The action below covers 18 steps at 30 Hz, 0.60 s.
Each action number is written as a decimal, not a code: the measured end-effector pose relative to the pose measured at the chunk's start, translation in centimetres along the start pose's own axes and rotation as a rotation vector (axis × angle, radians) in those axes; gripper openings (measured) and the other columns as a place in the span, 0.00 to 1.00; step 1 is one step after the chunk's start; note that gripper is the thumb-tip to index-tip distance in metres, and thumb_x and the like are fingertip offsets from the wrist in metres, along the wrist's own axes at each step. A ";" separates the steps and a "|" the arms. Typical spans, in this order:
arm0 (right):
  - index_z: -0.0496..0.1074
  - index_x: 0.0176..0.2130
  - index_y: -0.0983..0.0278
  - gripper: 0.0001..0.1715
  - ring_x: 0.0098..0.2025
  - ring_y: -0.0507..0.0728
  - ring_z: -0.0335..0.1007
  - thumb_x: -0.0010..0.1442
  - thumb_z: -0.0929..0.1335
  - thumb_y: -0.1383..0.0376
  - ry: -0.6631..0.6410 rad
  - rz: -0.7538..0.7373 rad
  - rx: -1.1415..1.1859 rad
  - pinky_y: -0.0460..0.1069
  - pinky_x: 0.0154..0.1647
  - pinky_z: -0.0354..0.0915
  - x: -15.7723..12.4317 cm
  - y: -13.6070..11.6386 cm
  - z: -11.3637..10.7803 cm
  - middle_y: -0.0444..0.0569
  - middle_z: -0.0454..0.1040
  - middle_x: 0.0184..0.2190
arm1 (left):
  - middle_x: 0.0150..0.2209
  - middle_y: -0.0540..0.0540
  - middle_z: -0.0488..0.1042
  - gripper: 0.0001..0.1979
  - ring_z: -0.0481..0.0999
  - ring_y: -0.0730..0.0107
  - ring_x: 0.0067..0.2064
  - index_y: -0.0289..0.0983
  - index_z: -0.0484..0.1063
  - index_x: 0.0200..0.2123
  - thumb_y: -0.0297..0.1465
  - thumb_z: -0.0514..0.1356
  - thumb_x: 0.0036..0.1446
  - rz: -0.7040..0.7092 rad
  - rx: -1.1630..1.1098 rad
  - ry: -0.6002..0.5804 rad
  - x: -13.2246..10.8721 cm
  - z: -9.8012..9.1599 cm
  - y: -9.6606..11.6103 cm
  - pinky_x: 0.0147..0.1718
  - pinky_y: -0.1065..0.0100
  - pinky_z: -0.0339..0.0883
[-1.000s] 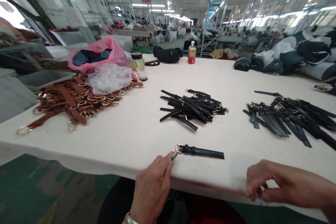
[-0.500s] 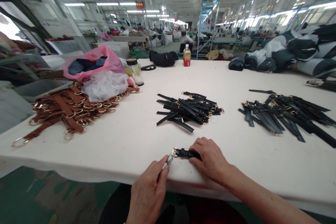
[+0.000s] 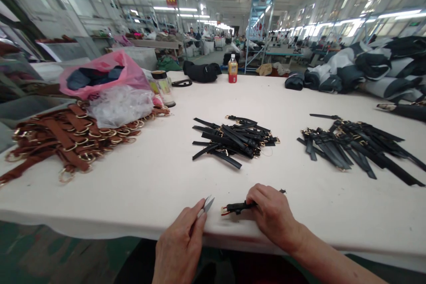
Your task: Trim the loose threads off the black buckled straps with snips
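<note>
Near the front edge of the table, my left hand (image 3: 182,239) is closed around small thread snips (image 3: 209,204); their two pointed blades stick out past my fingertips, slightly apart. My right hand (image 3: 273,215) pinches a short black strap (image 3: 240,207) with a gold buckle (image 3: 226,210) at its left end. The strap's other end shows just behind my knuckles. A small gap lies between the blades and the buckle. Beyond my hands is a pile of black buckled straps (image 3: 233,138), and a second pile of black straps (image 3: 353,142) lies to the right.
Brown straps with metal rings (image 3: 71,135) cover the table's left side, beside a pink bag (image 3: 129,73) and clear plastic (image 3: 121,106). A jar (image 3: 163,88), a black bundle (image 3: 202,72) and a drink bottle (image 3: 232,70) stand farther back. Dark and white rolls (image 3: 362,66) are heaped at right.
The snips' blades have come away from the buckle. My right hand has shifted slightly right with the strap, which has turned and now shows its buckle from the side.
</note>
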State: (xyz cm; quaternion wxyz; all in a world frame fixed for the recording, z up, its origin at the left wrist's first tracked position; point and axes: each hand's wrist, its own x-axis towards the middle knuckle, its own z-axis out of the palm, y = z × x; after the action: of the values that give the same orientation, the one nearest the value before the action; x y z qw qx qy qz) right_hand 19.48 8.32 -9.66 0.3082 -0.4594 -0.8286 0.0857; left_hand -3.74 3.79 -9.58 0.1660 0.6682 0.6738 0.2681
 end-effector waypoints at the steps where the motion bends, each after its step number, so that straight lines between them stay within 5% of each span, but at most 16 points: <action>1: 0.65 0.30 0.62 0.13 0.32 0.54 0.60 0.48 0.61 0.78 0.011 -0.014 -0.012 0.48 0.33 0.52 0.0 0.2 -0.2 0.45 0.68 0.29 | 0.42 0.49 0.76 0.18 0.76 0.64 0.43 0.45 0.68 0.51 0.41 0.49 0.61 -0.005 0.004 0.003 0.0 0.0 -0.1 0.42 0.61 0.69; 6: 0.65 0.30 0.62 0.11 0.31 0.54 0.60 0.50 0.61 0.77 0.016 -0.030 -0.056 0.48 0.33 0.53 -0.2 0.5 -0.7 0.45 0.68 0.28 | 0.43 0.49 0.77 0.17 0.76 0.64 0.44 0.45 0.69 0.50 0.41 0.50 0.61 0.028 -0.037 0.002 0.1 -0.1 0.7 0.43 0.64 0.70; 11: 0.65 0.31 0.62 0.12 0.32 0.55 0.61 0.51 0.60 0.78 -0.015 -0.047 -0.084 0.48 0.34 0.54 -0.3 0.2 -0.8 0.47 0.69 0.29 | 0.43 0.49 0.77 0.16 0.75 0.69 0.44 0.45 0.70 0.49 0.39 0.50 0.62 0.106 -0.132 -0.172 0.0 -0.6 2.8 0.43 0.70 0.68; 18: 0.66 0.30 0.63 0.12 0.32 0.55 0.62 0.53 0.60 0.77 0.010 -0.088 -0.076 0.48 0.34 0.55 -0.3 0.1 -0.6 0.47 0.70 0.29 | 0.37 0.50 0.76 0.16 0.76 0.65 0.38 0.48 0.68 0.49 0.33 0.46 0.63 0.130 0.080 -0.271 -0.5 0.0 4.6 0.35 0.65 0.68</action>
State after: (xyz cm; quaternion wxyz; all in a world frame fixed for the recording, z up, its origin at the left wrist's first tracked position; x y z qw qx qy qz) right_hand 20.00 8.03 -9.35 0.2982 -0.4343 -0.8491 0.0385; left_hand -0.02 3.17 -6.98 0.2109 0.7464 0.6108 0.1589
